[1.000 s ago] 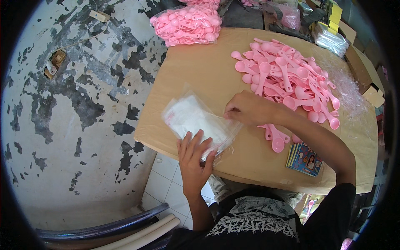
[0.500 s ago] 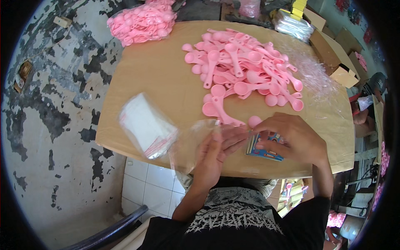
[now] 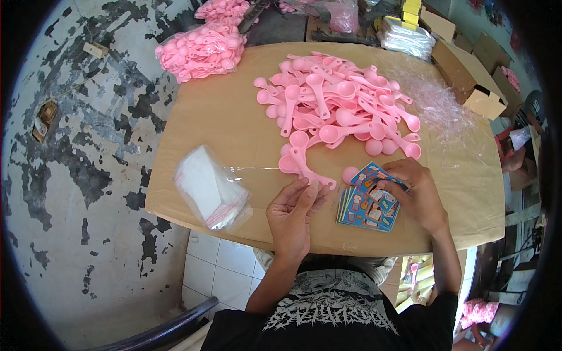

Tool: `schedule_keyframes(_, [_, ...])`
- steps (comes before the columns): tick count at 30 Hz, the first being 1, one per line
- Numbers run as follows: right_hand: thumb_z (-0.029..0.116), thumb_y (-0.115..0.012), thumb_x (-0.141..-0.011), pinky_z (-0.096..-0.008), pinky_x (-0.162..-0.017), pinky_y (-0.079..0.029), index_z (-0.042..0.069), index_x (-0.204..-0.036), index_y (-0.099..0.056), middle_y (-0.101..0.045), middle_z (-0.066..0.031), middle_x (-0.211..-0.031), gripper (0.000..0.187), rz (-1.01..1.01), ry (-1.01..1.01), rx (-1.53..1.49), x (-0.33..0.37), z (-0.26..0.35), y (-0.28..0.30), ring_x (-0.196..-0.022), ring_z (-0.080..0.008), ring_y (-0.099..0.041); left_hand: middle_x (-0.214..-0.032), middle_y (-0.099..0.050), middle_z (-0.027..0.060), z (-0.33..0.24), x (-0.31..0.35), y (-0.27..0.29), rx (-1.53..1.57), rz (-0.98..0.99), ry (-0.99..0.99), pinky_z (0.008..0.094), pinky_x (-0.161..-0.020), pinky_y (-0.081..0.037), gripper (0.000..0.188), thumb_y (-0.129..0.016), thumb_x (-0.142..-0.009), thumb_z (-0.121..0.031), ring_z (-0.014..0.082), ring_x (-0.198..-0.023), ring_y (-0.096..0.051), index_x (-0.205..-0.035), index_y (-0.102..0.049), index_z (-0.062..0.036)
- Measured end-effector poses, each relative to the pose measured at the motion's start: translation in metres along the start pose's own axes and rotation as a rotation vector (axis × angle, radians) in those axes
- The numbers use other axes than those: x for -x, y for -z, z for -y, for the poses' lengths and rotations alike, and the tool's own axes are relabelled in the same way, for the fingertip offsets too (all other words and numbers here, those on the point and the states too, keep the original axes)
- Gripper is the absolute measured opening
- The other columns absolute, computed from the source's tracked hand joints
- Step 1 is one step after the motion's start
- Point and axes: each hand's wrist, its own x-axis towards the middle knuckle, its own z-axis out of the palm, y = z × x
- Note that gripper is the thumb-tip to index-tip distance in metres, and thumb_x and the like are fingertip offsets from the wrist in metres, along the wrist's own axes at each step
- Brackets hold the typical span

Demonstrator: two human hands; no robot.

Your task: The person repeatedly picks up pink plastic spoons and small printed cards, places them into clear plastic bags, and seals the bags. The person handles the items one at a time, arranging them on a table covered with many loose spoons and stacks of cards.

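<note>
My left hand (image 3: 291, 213) is closed in a pinch at the near side of the table. It grips a clear plastic bag (image 3: 257, 169), of which little more than a shiny edge shows, to the left of the fingers. Just beyond the fingertips lie pink measuring spoons (image 3: 304, 161), at the near end of a large heap of pink spoons (image 3: 333, 96). My right hand (image 3: 417, 196) pinches the upper corner of a blue printed card (image 3: 380, 175) between thumb and fingers. Beneath it, a fanned stack of blue cards (image 3: 372, 213) rests on the table.
A packet of clear bags (image 3: 211, 187) lies left on the brown-covered table (image 3: 205, 123). Bagged pink spoons (image 3: 202, 51) sit at the far left corner. Crumpled clear plastic (image 3: 436, 99) and a cardboard box (image 3: 468, 76) are at the right. A peeling wall (image 3: 88, 158) stands left.
My right hand has lifted a card by its corner, and more of the stack shows. My left hand's fingers have drawn together, and the clear bag has risen from the table's front edge.
</note>
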Motion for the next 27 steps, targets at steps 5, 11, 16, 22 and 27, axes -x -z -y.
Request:
schedule_keyframes(5, [0.012, -0.067, -0.094, -0.0265, -0.060, -0.051, -0.001, -0.100, -0.067, -0.071, -0.0081, -0.076, 0.014, 0.091, -0.311, -0.351, -0.001, 0.025, -0.001, -0.065, -0.0101, -0.065, -0.105, -0.070, 0.0183, -0.002, -0.006, -0.009, 0.028, -0.047, -0.002, 0.0386, -0.089, -0.060, 0.028, -0.066, -0.093, -0.002, 0.0275, -0.096, -0.071, -0.118, -0.059, 0.0058])
schedule_keyframes(11, [0.012, -0.067, -0.095, -0.0270, -0.058, -0.051, 0.001, -0.108, -0.067, -0.071, -0.0087, -0.076, 0.017, 0.159, -0.411, -0.444, -0.008, 0.045, -0.016, -0.062, -0.0095, -0.065, -0.107, -0.068, 0.0152, 0.004, -0.003, -0.011, -0.015, -0.058, 0.013, 0.0358, -0.087, -0.062, 0.027, -0.064, -0.094, -0.003, 0.0249, -0.099, -0.070, -0.119, -0.059, 0.0058])
schedule_keyframes(16, [0.010, -0.067, -0.093, -0.0309, -0.055, -0.050, 0.003, -0.116, -0.066, -0.068, -0.0127, -0.073, 0.024, 0.200, -0.261, -0.348, -0.007, 0.049, -0.021, -0.058, -0.0148, -0.065, -0.105, -0.069, 0.0141, 0.003, -0.004, -0.010, -0.060, -0.093, 0.057, 0.0305, -0.082, -0.059, 0.027, -0.066, -0.093, -0.003, 0.0185, -0.094, -0.070, -0.117, -0.060, 0.0058])
schedule_keyframes(22, [0.001, -0.060, -0.093, -0.0300, -0.059, -0.051, 0.001, -0.116, -0.066, -0.067, -0.0106, -0.073, 0.024, 0.360, -0.272, -0.397, -0.010, 0.049, -0.017, -0.059, -0.0149, -0.063, -0.099, -0.072, 0.0088, 0.003, -0.006, -0.005, -0.206, 0.048, 0.077, 0.0221, -0.076, -0.053, 0.020, -0.071, -0.090, -0.004, 0.0092, -0.086, -0.067, -0.108, -0.068, 0.0057])
schedule_keyframes(27, [0.002, -0.062, -0.093, -0.0262, -0.060, -0.051, 0.001, -0.112, -0.068, -0.068, -0.0047, -0.078, 0.020, 0.275, -0.436, -0.675, -0.012, 0.055, -0.031, -0.065, -0.0090, -0.061, -0.114, -0.069, 0.0120, -0.004, -0.004, -0.011, -0.241, 0.193, 0.150, 0.0274, -0.086, -0.053, 0.035, -0.070, -0.091, -0.003, 0.0127, -0.104, -0.064, -0.124, -0.061, 0.0027])
